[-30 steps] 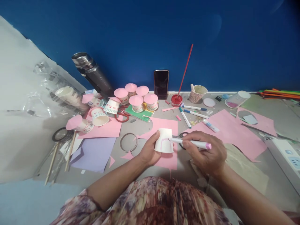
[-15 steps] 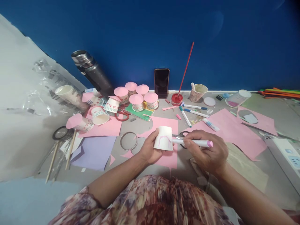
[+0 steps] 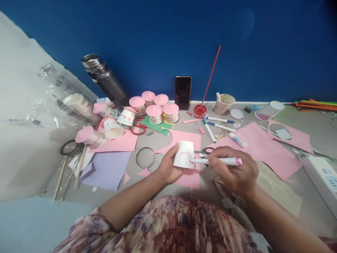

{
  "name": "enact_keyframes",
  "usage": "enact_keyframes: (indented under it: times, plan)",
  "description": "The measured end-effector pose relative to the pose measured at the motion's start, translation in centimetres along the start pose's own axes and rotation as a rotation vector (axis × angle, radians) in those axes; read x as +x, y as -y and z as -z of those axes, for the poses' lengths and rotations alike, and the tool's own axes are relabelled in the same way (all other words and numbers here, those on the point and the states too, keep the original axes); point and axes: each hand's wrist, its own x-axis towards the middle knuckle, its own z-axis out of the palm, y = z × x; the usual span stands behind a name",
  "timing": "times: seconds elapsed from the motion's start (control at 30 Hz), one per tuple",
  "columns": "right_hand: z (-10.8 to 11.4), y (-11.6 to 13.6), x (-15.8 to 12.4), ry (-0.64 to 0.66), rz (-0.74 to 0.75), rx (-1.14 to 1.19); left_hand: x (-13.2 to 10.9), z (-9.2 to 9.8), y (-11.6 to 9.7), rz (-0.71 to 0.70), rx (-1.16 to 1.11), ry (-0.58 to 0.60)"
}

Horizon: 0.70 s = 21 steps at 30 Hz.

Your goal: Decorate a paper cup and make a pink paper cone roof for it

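A white paper cup (image 3: 186, 149) is held upside down, its narrow base up, by my left hand (image 3: 170, 167). A pale purple arch outline shows on its side. My right hand (image 3: 235, 170) grips a white marker (image 3: 221, 161) with a pink-purple end, and the marker's tip is at the cup's side, right of the arch. Behind the marker lie black-handled scissors (image 3: 207, 151), partly hidden. Pink paper (image 3: 193, 179) lies beneath the cup.
Decorated cups with pink cone tops (image 3: 154, 114) stand at the back left beside a dark flask (image 3: 107, 79). A phone (image 3: 183, 92) leans on the blue wall. Several markers (image 3: 209, 130) lie behind my right hand; a power strip (image 3: 322, 175) is far right.
The marker's tip has shifted slightly left and down on the cup's side. My left hand keeps the cup in nearly the same place, and the view has moved a little.
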Motion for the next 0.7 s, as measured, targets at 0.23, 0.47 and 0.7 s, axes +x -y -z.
enact_keyframes:
  times: [0.23, 0.47, 0.7]
  plan:
    - [-0.16, -0.17, -0.24, -0.017, -0.023, -0.025, 0.00, 0.08, -0.03, -0.023, 0.005, -0.030]
    - [0.02, -0.05, -0.31, 0.053, -0.002, 0.039, 0.04, 0.08, -0.15, -0.014, 0.028, -0.022]
    - [-0.07, -0.14, -0.12, 0.048, 0.010, 0.066, 0.02, -0.05, -0.10, -0.030, 0.004, -0.054]
